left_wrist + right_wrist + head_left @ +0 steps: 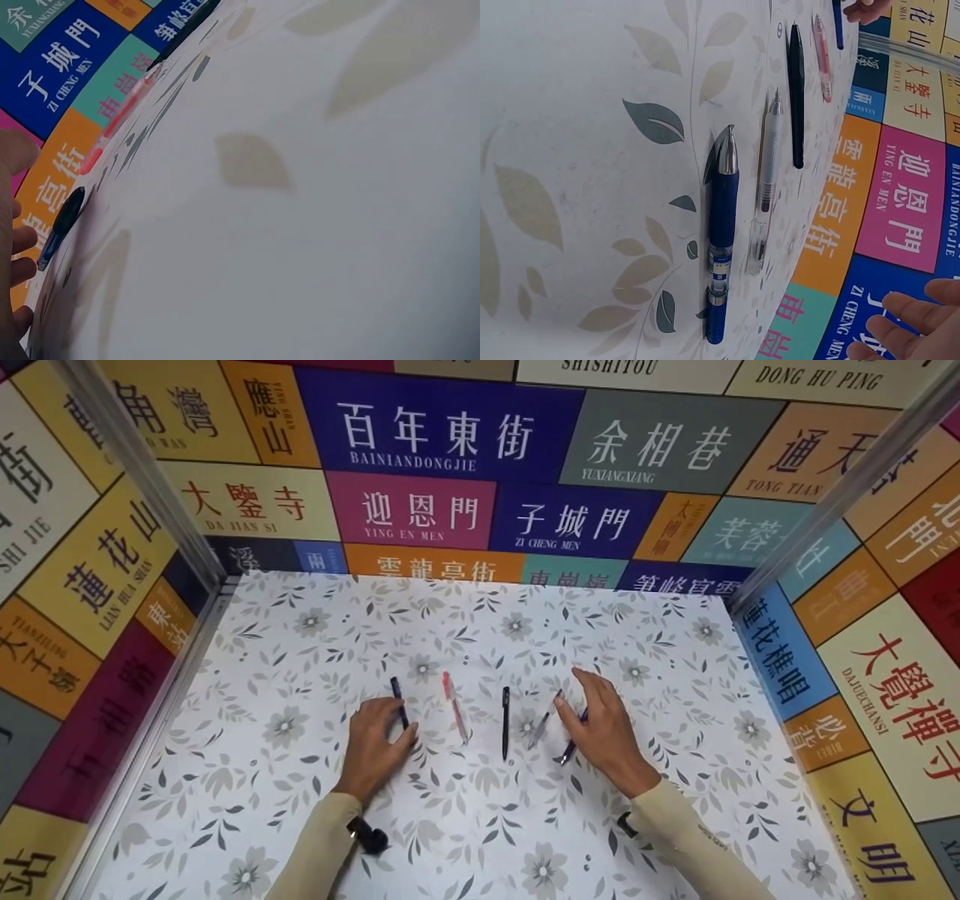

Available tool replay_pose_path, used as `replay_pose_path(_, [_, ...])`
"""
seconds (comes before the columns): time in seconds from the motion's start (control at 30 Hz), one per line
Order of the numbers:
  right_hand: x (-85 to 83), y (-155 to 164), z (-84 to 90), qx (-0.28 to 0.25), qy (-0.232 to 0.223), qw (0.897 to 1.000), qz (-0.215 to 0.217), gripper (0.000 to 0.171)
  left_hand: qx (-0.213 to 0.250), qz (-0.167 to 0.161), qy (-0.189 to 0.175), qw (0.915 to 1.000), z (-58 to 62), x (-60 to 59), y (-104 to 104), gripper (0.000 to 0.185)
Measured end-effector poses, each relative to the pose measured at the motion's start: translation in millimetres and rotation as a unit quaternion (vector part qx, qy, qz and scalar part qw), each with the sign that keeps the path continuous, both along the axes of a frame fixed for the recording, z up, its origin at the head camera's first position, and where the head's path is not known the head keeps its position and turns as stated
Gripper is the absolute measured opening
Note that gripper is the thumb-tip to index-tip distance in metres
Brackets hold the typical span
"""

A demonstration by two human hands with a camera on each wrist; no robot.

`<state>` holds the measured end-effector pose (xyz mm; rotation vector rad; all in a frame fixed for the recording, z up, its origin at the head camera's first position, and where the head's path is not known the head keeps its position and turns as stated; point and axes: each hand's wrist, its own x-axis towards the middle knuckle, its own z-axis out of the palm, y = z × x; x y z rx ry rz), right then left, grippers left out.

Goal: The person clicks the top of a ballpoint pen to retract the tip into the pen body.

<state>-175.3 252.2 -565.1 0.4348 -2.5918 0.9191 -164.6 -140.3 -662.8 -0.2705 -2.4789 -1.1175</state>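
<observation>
Five pens lie side by side on the floral tablecloth. From the left they are a dark blue pen, a pink pen, a black pen, a clear pen and a blue pen. My left hand rests on the cloth beside the dark blue pen, its loosely curled fingertips close to the pen, not round it. Above the blue pen hovers my right hand, its fingers straight and clear of it. The clear pen lies just beyond.
Walls of coloured street-sign panels enclose the table on the left, back and right. Metal posts stand in the back corners. The black pen and pink pen lie farther off in the right wrist view.
</observation>
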Motion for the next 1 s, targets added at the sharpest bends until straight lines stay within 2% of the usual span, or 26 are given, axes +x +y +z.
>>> replay_pose_path(0.37, [3.0, -1, -3.7, 0.000, 0.003, 1.000, 0.012, 0.057, -0.085, 0.036, 0.025, 0.9954, 0.5, -2.6, 2, 0.043])
replay_pose_path(0.6, [1.0, 0, -6.0, 0.003, 0.029, 0.999, 0.021, 0.055, -0.130, 0.057, 0.001, 0.9899, -0.9, -5.3, 4, 0.047])
replay_pose_path(0.77, [1.5, 0, -7.3, 0.007, 0.029, 0.999, 0.022, 0.055, -0.145, 0.073, -0.018, 0.9865, -1.4, -7.2, 6, 0.049])
replay_pose_path(1.0, [3.1, 0, -10.6, 0.003, 0.025, 1.000, 0.019, 0.054, -0.162, 0.087, -0.016, 0.9828, -1.6, -11.1, 9, 0.046])
